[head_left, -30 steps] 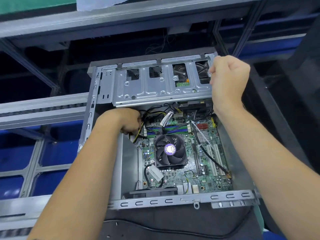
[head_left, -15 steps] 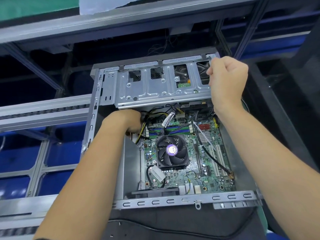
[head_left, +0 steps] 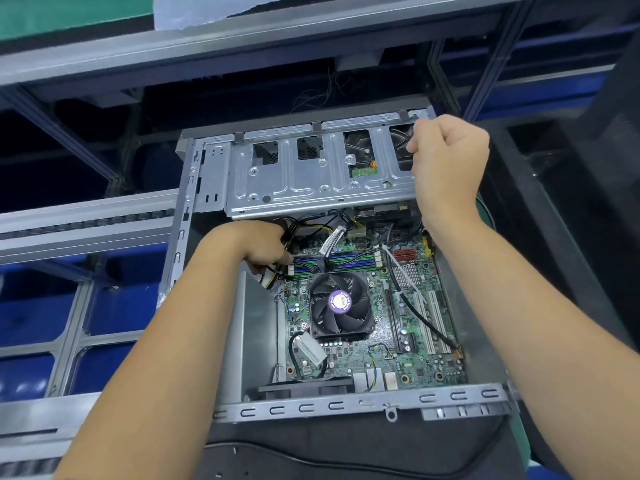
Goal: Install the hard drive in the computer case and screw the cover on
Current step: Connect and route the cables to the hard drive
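Left hand (head_left: 258, 245) grip on cables (head_left: 277, 271), drive cage (head_left: 311, 188) overhead, fan (head_left: 341, 303) beside

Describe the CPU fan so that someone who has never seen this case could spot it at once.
Start with the open computer case lying between the person's forearms, and look at the green motherboard on its floor. Near the board's middle, nearer the camera than the blue memory slots, sits the CPU fan. It is the only square black frame with curved blades and a round purple hub label.
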Demonstrator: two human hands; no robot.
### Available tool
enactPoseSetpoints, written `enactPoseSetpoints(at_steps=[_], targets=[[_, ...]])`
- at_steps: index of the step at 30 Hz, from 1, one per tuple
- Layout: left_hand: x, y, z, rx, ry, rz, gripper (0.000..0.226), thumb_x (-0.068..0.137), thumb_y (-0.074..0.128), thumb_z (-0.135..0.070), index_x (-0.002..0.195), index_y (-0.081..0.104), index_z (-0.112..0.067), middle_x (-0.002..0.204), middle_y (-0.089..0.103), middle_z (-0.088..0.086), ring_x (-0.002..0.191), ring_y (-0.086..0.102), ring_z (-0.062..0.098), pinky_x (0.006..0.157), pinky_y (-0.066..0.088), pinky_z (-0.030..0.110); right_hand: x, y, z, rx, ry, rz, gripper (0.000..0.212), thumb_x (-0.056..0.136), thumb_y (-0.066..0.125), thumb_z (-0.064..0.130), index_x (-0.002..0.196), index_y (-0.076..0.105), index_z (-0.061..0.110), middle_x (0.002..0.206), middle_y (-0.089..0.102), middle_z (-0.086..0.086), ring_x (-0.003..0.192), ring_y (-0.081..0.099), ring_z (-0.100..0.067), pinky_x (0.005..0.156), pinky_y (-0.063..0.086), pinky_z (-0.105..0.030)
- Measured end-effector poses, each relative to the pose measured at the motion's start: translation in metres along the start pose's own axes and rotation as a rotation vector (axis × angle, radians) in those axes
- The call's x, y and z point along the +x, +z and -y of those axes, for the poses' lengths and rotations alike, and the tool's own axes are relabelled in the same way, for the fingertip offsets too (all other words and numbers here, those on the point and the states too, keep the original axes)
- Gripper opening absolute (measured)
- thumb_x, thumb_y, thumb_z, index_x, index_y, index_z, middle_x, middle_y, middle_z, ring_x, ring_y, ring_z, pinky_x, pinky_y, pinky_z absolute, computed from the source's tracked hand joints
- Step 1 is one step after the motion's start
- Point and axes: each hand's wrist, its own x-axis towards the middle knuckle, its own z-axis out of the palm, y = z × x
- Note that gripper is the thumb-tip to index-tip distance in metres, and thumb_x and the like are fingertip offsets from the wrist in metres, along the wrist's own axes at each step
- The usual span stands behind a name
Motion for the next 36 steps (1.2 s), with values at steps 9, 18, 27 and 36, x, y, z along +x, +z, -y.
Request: enactPoseSetpoints(at_steps=[9, 18, 27, 36], targets=[[-0.015, 0.013, -0.046, 0.185, 0.318, -0.216, 0.032, 0.089, 0.050, -0.017, 0.059, 0.047, -0.006, 0.056, 0.049, 0.007, 0.051, 0.043, 0.021, 0.047, 0.031, 0.029, 0.005, -0.008, 0.007, 0.227, 0.159, -0.085, 0.036, 0.078, 0.051, -0.002, 0.048, 0.040, 0.015, 0.048, 0.030, 0.001, 0.053, 0.027, -0.016, 0.052, 0.027, -0.027], [-0.002, 0.016, -0.040, 0.114, 0.366, -0.258, 0.014, 0.088, 0.053, -0.012, 0.078, 0.050, -0.021, 0.080, 0.056, -0.004, 0.073, 0.051, 0.019, 0.062, 0.041, 0.031, 0.007, -0.017, 0.012, 0.374, 0.255, -0.182, 0.032, 0.084, 0.050, 0.001, 0.054, 0.041, 0.011, 0.055, 0.027, -0.005, 0.049, 0.021, -0.015, 0.048, 0.016, -0.028], [-0.002, 0.015, -0.032, 0.282, 0.161, -0.119, 0.046, 0.084, 0.046, 0.002, 0.126, 0.053, -0.015, 0.116, 0.061, 0.007, 0.095, 0.057, 0.026, 0.074, 0.048, 0.032, 0.006, -0.015, 0.013, 0.340, 0.257, -0.166, 0.032, 0.082, 0.050, 0.001, 0.053, 0.042, 0.011, 0.055, 0.028, -0.006, 0.048, 0.022, -0.015, 0.047, 0.018, -0.026], [-0.009, 0.010, -0.023, 0.331, 0.154, -0.213, 0.026, 0.072, 0.068, -0.005, 0.062, 0.047, -0.017, 0.067, 0.055, -0.002, 0.066, 0.053, 0.021, 0.054, 0.043, 0.030, 0.004, -0.014, 0.013, 0.271, 0.229, -0.121, 0.014, 0.077, 0.050, 0.003, 0.063, 0.047, 0.006, 0.054, 0.029, -0.007, 0.051, 0.024, -0.016, 0.051, 0.019, -0.030]])
